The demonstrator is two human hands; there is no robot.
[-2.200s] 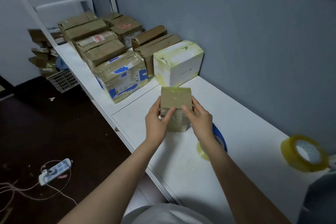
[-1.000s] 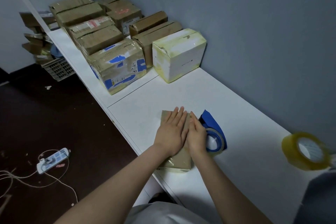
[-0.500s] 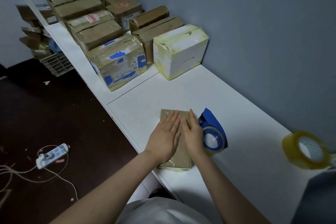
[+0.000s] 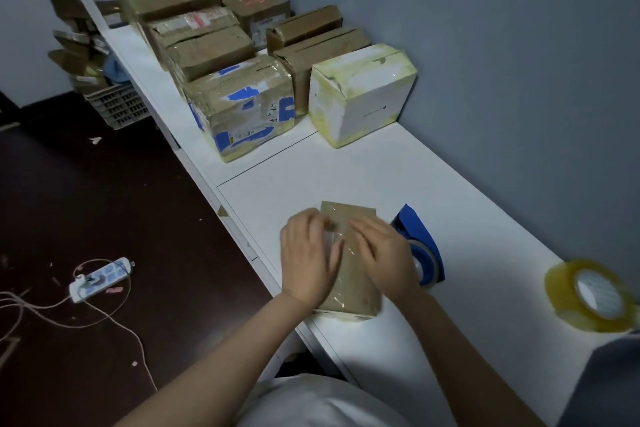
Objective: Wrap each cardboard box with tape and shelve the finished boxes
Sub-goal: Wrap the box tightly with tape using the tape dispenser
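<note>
A small brown cardboard box, glossy with clear tape, lies flat on the white table near its front edge. Both my hands lie on its top face. My left hand presses the left half and my right hand presses the right half; both are blurred by motion. A blue tape dispenser sits against the box's right side, partly behind my right hand. A roll of yellowish clear tape stands at the far right of the table.
Several taped boxes line the shelf top behind, nearest a blue-marked brown box and a white box by the grey wall. On the dark floor at the left lie a power strip with cables and a plastic crate.
The box, held upright in both hands 2.2 s ago, now lies flat on the table. My hands have since slid over its top face, drawing back toward me.
</note>
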